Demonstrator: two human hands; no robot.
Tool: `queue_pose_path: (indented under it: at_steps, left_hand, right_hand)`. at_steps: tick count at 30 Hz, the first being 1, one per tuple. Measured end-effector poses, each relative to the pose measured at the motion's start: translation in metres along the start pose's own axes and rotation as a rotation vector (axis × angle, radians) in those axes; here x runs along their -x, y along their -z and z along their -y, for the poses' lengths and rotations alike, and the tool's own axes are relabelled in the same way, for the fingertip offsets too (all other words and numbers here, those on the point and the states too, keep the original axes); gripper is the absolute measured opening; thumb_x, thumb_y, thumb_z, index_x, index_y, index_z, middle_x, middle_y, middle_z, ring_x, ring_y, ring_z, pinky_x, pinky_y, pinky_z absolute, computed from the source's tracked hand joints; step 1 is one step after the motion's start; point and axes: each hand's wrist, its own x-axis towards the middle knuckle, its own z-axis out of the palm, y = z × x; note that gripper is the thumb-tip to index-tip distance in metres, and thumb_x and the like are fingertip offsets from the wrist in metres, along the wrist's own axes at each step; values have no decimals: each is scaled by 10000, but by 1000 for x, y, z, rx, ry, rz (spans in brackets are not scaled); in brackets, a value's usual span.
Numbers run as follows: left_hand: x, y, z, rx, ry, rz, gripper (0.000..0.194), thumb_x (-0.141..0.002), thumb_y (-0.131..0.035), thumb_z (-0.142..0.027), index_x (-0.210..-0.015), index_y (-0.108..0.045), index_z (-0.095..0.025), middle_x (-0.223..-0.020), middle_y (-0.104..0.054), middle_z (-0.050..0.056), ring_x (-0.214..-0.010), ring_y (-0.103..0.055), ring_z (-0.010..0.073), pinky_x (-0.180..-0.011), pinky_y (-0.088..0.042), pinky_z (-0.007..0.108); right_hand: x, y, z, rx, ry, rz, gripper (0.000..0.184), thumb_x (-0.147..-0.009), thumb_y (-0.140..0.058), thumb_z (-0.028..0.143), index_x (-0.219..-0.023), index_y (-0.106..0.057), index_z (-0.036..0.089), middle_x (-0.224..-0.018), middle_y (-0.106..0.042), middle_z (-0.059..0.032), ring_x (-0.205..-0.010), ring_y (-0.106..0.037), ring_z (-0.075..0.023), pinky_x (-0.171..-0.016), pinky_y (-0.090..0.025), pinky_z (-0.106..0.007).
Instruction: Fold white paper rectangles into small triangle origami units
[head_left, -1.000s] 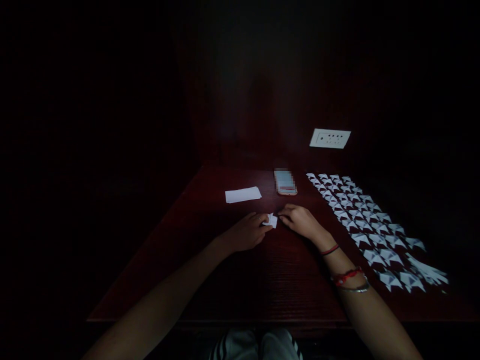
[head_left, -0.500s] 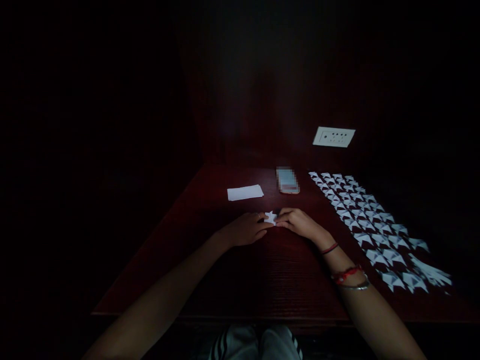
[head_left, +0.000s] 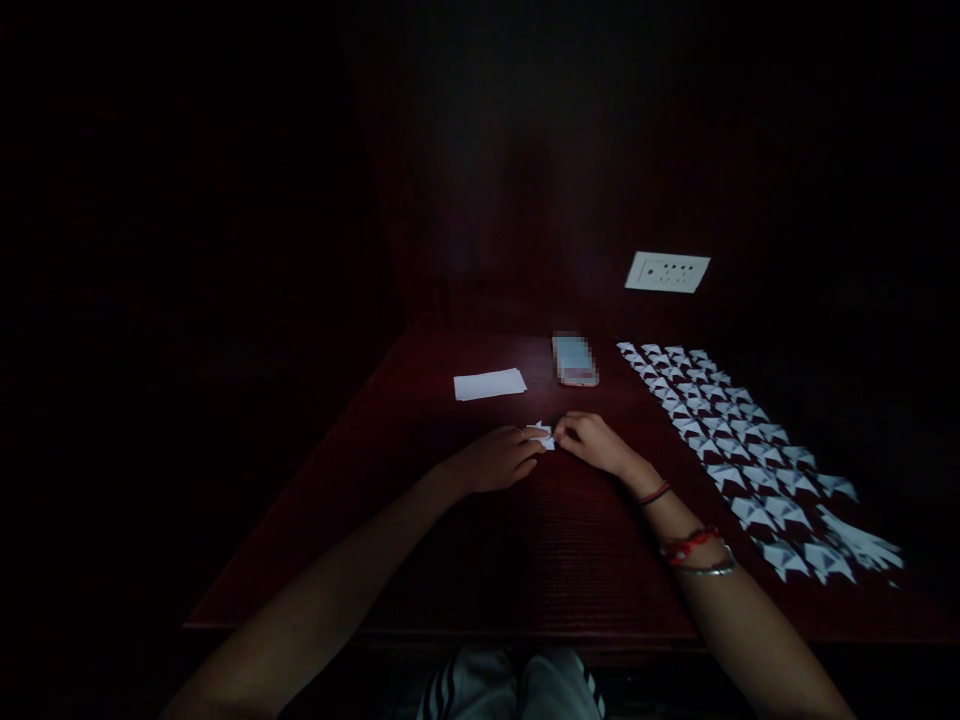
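Deep shadow is spread over most of the frame, with a dark red table (head_left: 510,570) and the wall (head_left: 510,270) behind it only dimly lit at the center. On the wall, right of center, a white socket panel (head_left: 667,272) is seen. Near the center of the frame, a small white folded paper (head_left: 548,441) is worked at by 2 bare hands, low over the tabletop. It is partly covered by the fingers of the left hand (head_left: 502,460), which are laid across it with the thumb set slightly apart; whether it is gripped from beneath cannot be told. At the paper's right edge, the curled fingers of the right hand (head_left: 596,442) are brought close together, but whether the edge is pinched cannot be made out.

A ring (head_left: 522,436) is worn on the left hand; on the right arm, a thin band (head_left: 655,493), a red bracelet (head_left: 690,545) and a silver bangle (head_left: 709,571) are worn. Just above center, slips (head_left: 490,385) are stacked to the left of a phone (head_left: 575,360), its screen blurred by pixels. Down the right side, folded shapes (head_left: 731,452) are ranged in slanting rows, 4 across at the far end and 2 at the near end. Beside them, at lower right, strips (head_left: 862,540) are fanned out. Gray trousers (head_left: 480,685) with dark stripes are glimpsed at bottom center.
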Motion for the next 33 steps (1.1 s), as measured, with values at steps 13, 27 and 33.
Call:
queue_pose_path:
  at_steps: [13, 27, 33]
  left_hand:
    - [-3, 1, -1, 1, 36, -20, 231, -841, -323, -228, -1015, -469, -191, -1225, -345, 39, -1035, -415, 159, -861, -329, 309]
    - [-5, 3, -7, -32, -11, 4, 258, -843, -308, -188, -1078, -413, -166, -1174, -395, 53, -1014, -426, 164, -833, -348, 299]
    - [-6, 0, -7, -52, -17, 10, 270, -837, -321, -181, -1092, -403, -149, -1136, -426, 63, -968, -454, 162, -836, -346, 301]
  right_hand:
    - [-5, -3, -1, -26, -113, -20, 140, -703, -450, 156, -695, -588, 133, -704, -592, -36, -650, -517, -107, -634, -367, -209]
    - [-6, -5, -4, -98, -237, -8, 139, -677, -468, 199, -663, -592, 138, -631, -587, -10, -588, -517, -93, -571, -359, -183]
    - [-6, -6, -4, -85, -247, -15, 124, -670, -477, 195, -657, -588, 143, -623, -585, -7, -574, -510, -90, -557, -356, -179]
